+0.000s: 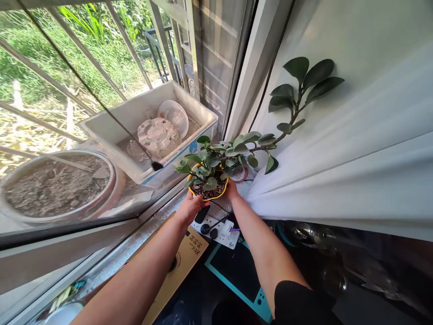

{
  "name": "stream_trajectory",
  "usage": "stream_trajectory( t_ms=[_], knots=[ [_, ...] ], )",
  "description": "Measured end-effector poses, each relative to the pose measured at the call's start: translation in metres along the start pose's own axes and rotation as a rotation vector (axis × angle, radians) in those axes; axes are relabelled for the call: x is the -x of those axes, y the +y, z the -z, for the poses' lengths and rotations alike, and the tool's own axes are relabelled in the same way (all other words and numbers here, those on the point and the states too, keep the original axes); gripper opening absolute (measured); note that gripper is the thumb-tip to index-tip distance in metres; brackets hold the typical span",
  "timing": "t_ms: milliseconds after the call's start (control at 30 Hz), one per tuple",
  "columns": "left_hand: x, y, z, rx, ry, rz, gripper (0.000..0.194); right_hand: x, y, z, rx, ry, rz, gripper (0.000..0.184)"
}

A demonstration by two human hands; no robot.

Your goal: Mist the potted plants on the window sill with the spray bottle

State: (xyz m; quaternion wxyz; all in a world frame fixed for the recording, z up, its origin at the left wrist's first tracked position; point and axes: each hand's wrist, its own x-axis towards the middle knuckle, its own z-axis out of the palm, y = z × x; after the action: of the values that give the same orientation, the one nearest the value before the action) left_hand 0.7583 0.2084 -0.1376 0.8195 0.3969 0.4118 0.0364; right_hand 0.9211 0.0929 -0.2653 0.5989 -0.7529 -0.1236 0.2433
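A leafy potted plant (211,169) in a yellow-rimmed pot (210,198) is between my two hands at the corner of the window sill. My left hand (191,206) grips the near left side of the pot, thumb at the rim. Around the right side curls my right hand (232,189), its fingers partly hidden behind the pot. One long stem (282,134) with thick dark leaves leans out to the right, against the white curtain. Dark soil shows inside the rim.
Just below the pot lies a white power strip (221,232) with plugs and cords. A cardboard box (192,253) and a turquoise-framed tablet (237,273) are nearer me. Beyond the glass stand a foam box (111,122) and a round soil-filled planter (117,180). A white curtain (338,180) hangs right.
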Motion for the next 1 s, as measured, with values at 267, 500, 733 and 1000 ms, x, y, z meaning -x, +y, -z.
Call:
stream_trajectory(
  t_ms=[267,500,733,1000],
  knots=[
    [0.005,0.009,-0.001,-0.264,0.027,0.041,0.072,0.012,-0.002,0.004,0.079,0.039,-0.101,0.012],
    [-0.001,0.005,-0.007,-0.297,0.014,0.034,0.070,0.018,0.002,0.006,0.043,0.089,-0.152,0.024],
    [-0.004,0.004,-0.003,-0.237,-0.029,0.063,0.072,0.018,0.006,0.006,0.015,0.102,-0.184,0.029],
    [-0.006,0.000,-0.002,-0.165,-0.023,0.070,0.078,0.015,0.015,0.011,0.110,0.213,-0.230,0.013]
  ],
)
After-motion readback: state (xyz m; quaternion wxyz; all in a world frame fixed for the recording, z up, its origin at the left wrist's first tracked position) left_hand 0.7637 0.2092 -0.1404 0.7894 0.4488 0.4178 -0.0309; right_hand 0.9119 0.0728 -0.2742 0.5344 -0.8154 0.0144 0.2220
